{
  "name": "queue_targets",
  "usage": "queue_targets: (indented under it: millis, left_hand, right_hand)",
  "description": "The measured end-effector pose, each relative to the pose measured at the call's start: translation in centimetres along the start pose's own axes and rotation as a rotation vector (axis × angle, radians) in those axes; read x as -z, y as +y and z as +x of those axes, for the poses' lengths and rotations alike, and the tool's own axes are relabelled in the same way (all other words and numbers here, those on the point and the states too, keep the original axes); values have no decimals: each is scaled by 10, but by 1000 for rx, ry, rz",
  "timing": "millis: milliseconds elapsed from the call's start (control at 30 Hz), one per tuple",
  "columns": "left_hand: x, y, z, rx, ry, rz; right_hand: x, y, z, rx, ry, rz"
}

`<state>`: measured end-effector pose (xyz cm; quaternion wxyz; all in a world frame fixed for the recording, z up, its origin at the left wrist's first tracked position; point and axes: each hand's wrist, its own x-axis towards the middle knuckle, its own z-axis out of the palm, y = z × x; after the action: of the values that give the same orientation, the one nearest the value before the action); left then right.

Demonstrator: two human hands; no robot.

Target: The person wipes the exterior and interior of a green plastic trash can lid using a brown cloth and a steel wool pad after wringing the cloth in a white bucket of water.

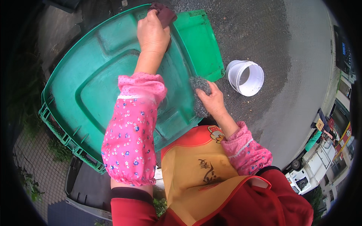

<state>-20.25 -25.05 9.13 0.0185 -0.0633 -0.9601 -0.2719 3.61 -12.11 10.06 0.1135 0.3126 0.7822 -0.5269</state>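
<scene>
A maroon cloth [165, 15] is bunched in my left hand [154, 32], which presses it against the far edge of a large green plastic bin lid [104, 73]. The lid looks wet and has a raised curved ridge. My right hand [212, 97] grips a grey scouring pad [200, 86], probably steel wool, at the lid's right edge near my apron [195, 158]. Part of the pad hangs below the fingers. Beyond that edge shows a brighter green plastic panel [198, 42]. Most of the bin under the lid is hidden.
A white plastic bucket [231, 75] stands on the wet asphalt [249, 34] to the right. A dark grey bin lid [90, 186] lies at lower left beside tiled paving [36, 161]. Farther right are a white truck [314, 166] and a person in green [314, 139].
</scene>
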Motion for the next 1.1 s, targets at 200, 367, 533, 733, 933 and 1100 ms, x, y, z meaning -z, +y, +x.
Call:
queue_targets:
  millis: [200, 367, 533, 733, 933, 1100]
  left_hand:
    - [-14, 1, -30, -101, -61, -36]
    - [-3, 16, -107, -279, -271, -87]
    - [12, 28, -167, -357, -518, 86]
    - [17, 56, -223, -486, -677, 265]
    - [25, 44, -237, -315, -614, 9]
    - [8, 4, -123, -136, -188, -32]
  right_hand:
    - [-8, 28, 4, -14, 10, 248]
    - [2, 34, 6, 5, -27, 268]
    - [47, -15, 22, -344, -120, 703]
    - [31, -67, 82, -151, -12, 774]
    - [5, -50, 113, 122, -191, 181]
    - [9, -56, 124, -67, -309, 221]
